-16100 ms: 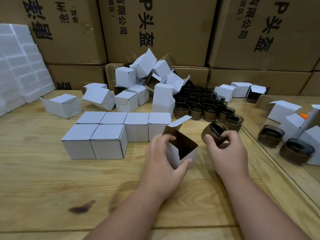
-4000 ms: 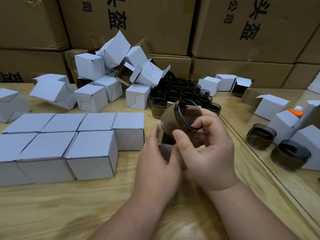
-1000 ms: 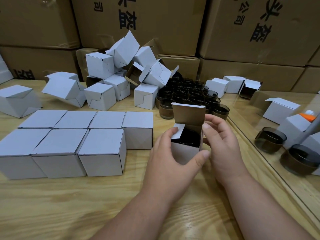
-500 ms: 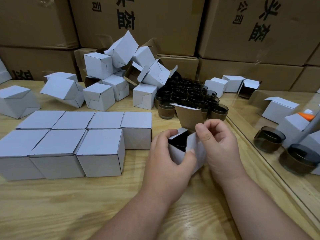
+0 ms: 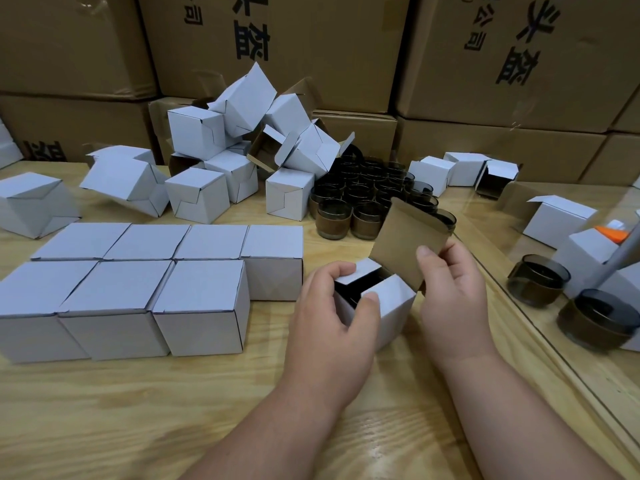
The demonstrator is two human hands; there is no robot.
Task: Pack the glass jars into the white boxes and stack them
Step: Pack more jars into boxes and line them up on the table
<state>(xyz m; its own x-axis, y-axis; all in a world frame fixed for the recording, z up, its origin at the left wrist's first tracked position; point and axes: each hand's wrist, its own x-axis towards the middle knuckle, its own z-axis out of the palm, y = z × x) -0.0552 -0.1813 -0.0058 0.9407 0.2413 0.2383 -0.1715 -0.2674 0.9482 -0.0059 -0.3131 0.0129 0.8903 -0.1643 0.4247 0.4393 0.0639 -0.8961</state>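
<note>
My box [image 5: 388, 306] is white outside, with a plain brown lid flap [image 5: 408, 244] and a dark inside. Left of it, packed boxes [image 5: 138, 282] are white. Behind it, jars [image 5: 367, 199] are smoky dark glass. The table [image 5: 138, 410] is pale, grained wood. Cartons [image 5: 311, 46] are brown with black print.

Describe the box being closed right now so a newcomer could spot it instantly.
On the wooden table, right of the neat block of closed white boxes, sits one white box between both hands. Only it has its brown lid flap raised.

Head-worn wide view, looking forward and down, close over wooden table [image 5: 104, 427], facing stacked cartons [image 5: 311, 46]
</note>
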